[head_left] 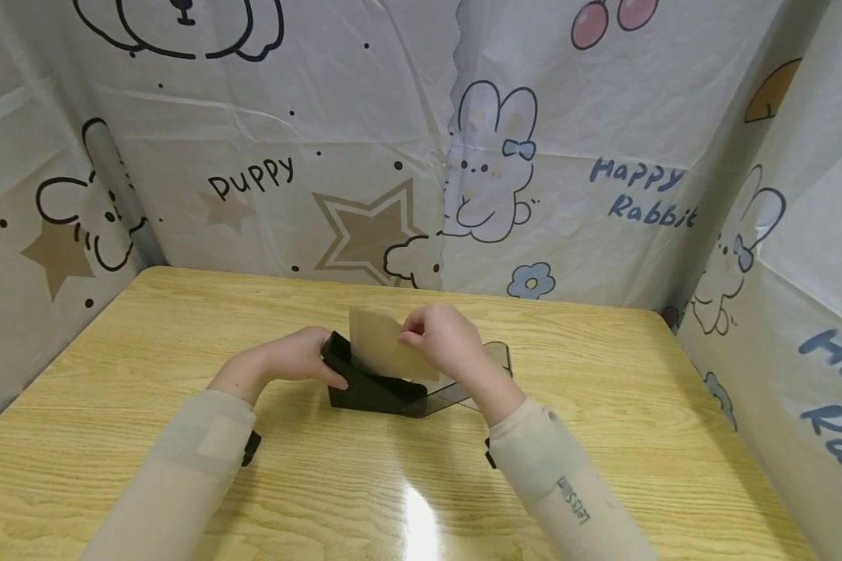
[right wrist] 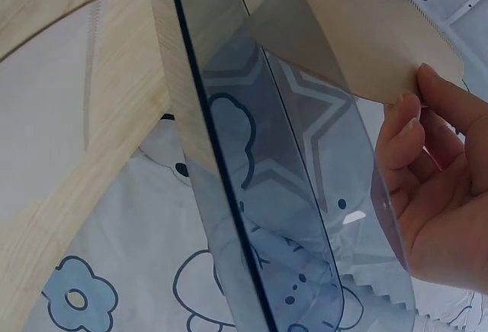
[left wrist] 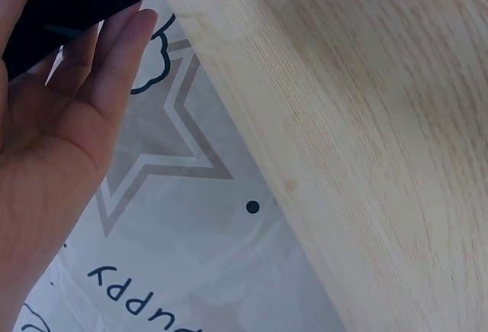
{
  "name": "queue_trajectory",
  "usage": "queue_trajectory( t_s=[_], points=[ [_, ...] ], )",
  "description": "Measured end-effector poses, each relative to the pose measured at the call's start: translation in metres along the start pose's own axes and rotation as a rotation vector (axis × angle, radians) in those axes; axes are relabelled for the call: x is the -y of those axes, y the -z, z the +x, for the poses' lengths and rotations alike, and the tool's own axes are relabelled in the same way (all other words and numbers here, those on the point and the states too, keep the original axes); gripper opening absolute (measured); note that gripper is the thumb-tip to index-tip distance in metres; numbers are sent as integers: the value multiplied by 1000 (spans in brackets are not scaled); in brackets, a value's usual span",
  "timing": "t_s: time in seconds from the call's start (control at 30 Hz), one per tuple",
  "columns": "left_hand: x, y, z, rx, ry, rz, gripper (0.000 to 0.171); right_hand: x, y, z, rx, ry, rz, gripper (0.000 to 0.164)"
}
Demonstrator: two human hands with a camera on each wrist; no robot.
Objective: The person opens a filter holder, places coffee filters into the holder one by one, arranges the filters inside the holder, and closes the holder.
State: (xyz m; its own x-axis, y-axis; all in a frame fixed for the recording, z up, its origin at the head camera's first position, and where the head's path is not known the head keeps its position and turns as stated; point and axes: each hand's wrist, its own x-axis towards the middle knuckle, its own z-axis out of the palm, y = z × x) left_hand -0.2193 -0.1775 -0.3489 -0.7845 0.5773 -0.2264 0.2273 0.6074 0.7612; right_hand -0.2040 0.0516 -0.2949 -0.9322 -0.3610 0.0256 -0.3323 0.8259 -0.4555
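A black filter box [head_left: 375, 391] with a clear, smoke-tinted lid [head_left: 500, 357] swung out to the right stands near the middle of the table. My left hand [head_left: 298, 354] grips the box's left end, thumb on the near side; in the left wrist view the fingers lie along its dark wall [left wrist: 84, 4]. Between thumb and fingertips, my right hand [head_left: 449, 339] pinches a brown paper coffee filter [head_left: 382, 343] by its edge. Its lower part is hidden behind the box's front wall. The right wrist view shows the crimped seam on this filter [right wrist: 374, 30], partly seen through the lid.
In the right wrist view a pale sheet with a crimped edge [right wrist: 46, 111] lies on the wooden table [head_left: 203, 327]. A printed cloth [head_left: 365, 117] hangs along the table's back and sides.
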Motion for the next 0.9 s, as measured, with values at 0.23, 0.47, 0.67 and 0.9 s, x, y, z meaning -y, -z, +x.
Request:
queue_trajectory(
  t_s=[0.23,0.47,0.67,0.9],
  points=[
    [1,0,-1,4,-16,4,16,0,-8,1,21,3,-41,14],
    [-2,0,-2,-5,-6,24,19,1,-13,1,32,-1,-60,14],
    [-2,0,-1,-16,11,38,20,2,-16,0,28,15,-73,14],
    [-1,0,-1,-19,23,40,21,3,-21,1,46,4,-74,14]
  ],
)
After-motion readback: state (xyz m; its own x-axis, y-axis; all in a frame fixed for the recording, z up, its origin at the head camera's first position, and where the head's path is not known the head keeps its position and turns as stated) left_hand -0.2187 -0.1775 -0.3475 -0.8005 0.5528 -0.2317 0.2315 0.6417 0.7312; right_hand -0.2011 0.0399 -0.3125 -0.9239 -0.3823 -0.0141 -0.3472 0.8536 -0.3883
